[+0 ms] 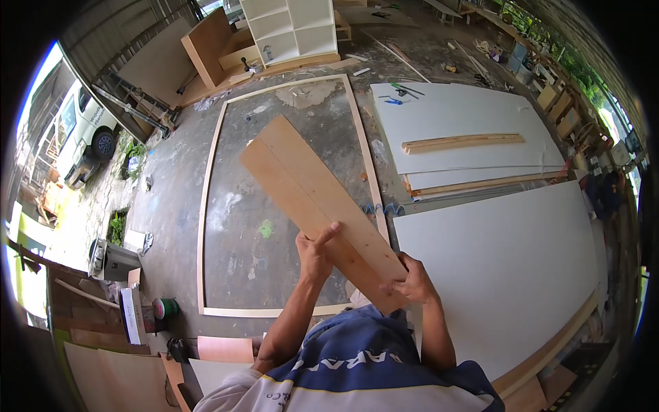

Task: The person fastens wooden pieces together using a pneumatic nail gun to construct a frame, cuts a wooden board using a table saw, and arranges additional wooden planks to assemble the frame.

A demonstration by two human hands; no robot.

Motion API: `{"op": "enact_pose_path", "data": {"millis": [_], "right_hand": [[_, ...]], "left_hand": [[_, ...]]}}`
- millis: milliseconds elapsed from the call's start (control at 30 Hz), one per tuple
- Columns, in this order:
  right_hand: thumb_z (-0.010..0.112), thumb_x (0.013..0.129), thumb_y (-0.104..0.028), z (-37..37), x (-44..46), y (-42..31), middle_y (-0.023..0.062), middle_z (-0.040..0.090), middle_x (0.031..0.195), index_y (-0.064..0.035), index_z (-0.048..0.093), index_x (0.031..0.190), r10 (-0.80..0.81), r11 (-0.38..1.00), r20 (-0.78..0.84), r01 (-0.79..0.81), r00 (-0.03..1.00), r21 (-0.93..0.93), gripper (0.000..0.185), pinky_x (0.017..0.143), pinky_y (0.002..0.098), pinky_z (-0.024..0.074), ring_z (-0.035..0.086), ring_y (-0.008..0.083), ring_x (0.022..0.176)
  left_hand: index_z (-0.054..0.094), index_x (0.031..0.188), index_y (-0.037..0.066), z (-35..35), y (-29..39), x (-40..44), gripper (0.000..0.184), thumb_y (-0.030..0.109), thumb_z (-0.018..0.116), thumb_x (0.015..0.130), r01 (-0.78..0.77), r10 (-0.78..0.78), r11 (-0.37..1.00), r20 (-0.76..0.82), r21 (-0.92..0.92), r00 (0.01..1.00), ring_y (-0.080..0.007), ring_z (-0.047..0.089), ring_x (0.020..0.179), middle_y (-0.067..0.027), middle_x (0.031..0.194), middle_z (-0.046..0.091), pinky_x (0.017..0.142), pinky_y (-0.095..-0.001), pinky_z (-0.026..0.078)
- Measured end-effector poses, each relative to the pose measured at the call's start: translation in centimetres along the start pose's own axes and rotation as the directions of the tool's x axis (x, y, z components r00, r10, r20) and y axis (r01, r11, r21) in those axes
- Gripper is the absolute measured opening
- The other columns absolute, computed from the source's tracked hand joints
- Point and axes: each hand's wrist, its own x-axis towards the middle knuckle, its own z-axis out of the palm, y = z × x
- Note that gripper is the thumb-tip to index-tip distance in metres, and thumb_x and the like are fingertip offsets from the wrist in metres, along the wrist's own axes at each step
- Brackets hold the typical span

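A long wooden board (309,199) with a lengthwise line slants across the middle of the view, its far end up and to the left. My left hand (316,254) grips its left edge, thumb on top of the face. Near the board's close end, my right hand (413,280) is closed round the right edge, its fingers partly on the face. Below the board, a thin wooden frame (204,226) lies on the concrete floor, and the board hides part of the area inside it.
White panels (494,275) lie to the right, one bearing wooden strips (463,143) and blue pliers (393,102). A white shelf unit (292,31) stands at the back. On the left are a grey box (118,262), a green spool (165,308) and a parked vehicle (77,134).
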Motion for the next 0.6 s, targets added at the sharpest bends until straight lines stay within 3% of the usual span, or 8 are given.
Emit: {"op": "enact_pose_path", "data": {"millis": [133,233,300,333,433,467,600], "right_hand": [[0.093,0.065,-0.034,-1.4,9.3,2.4,0.014,0.07,0.096,-0.0008,0.06,0.104,-0.001,0.991,-0.045,0.007,0.999,0.133,0.06,0.081,0.0352,0.052,0.067,0.0242,0.088],[0.093,0.066,-0.033,-2.4,17.3,2.3,0.0143,0.07,0.097,-0.0006,0.061,0.103,-0.042,0.995,-0.05,0.047,0.998,0.088,0.059,0.082,0.0347,0.0521,0.067,0.0233,0.089],[0.092,0.067,-0.036,-3.3,22.8,1.1,0.0138,0.071,0.098,-0.0013,0.061,0.109,-0.069,0.997,-0.009,0.069,0.998,-0.042,0.063,0.084,0.0345,0.0521,0.068,0.0232,0.093],[0.091,0.068,-0.04,-3.0,25.1,0.8,0.0145,0.07,0.104,-0.0021,0.059,0.116,-0.102,0.985,-0.044,0.107,0.994,0.136,0.069,0.087,0.0362,0.0527,0.069,0.0254,0.097],[0.089,0.071,-0.042,-3.3,30.8,0.9,0.015,0.068,0.113,-0.0028,0.057,0.12,-0.211,0.972,-0.134,0.223,0.968,0.08,0.071,0.09,0.0374,0.0535,0.068,0.0281,0.101],[0.087,0.076,-0.036,-3.8,32.3,0.8,0.0148,0.066,0.115,-0.0019,0.056,0.121,-0.212,0.974,-0.143,0.222,0.967,0.056,0.064,0.087,0.0354,0.0546,0.069,0.0257,0.1],[0.084,0.079,-0.036,-5.6,36.7,2.4,0.015,0.066,0.117,-0.0024,0.056,0.122,-0.078,0.986,-0.155,0.099,0.985,0.131,0.062,0.086,0.0364,0.0561,0.069,0.0255,0.099]], "left_hand": [[0.066,0.103,-0.004,2.0,-0.2,9.8,0.026,0.002,0.078,0.081,-0.047,0.043,0.998,0.084,0.043,0.996,-0.0188,0.067,0.09,-0.0109,0.1,0.07,0.083,-0.0352,0.054],[0.067,0.103,-0.003,3.1,0.7,17.3,0.026,0.003,0.078,0.081,-0.108,0.099,0.991,0.109,0.083,0.989,-0.0179,0.066,0.089,-0.0095,0.099,0.07,0.082,-0.0341,0.053],[0.067,0.103,-0.003,3.7,2.2,21.6,0.027,0.003,0.079,0.08,-0.144,0.13,0.984,0.132,0.108,0.983,-0.0176,0.066,0.089,-0.0088,0.1,0.07,0.082,-0.0335,0.052],[0.066,0.103,-0.003,4.0,3.3,23.6,0.027,0.003,0.079,0.08,-0.191,0.176,0.974,0.126,0.121,0.976,-0.0174,0.066,0.089,-0.0084,0.1,0.07,0.082,-0.033,0.052],[0.066,0.102,-0.002,3.5,6.1,28.6,0.027,0.003,0.079,0.079,-0.335,0.323,0.921,0.095,0.196,0.942,-0.0172,0.066,0.09,-0.008,0.1,0.069,0.083,-0.0329,0.052],[0.067,0.101,-0.002,3.7,7.1,29.9,0.026,0.003,0.079,0.079,-0.379,0.373,0.903,0.068,0.204,0.925,-0.0174,0.066,0.088,-0.008,0.099,0.069,0.082,-0.0328,0.052],[0.068,0.102,-0.002,0.1,9.9,35.5,0.025,0.002,0.077,0.08,-0.521,0.52,0.808,0.082,0.276,0.85,-0.0182,0.068,0.088,-0.009,0.099,0.07,0.082,-0.0317,0.053]]}}
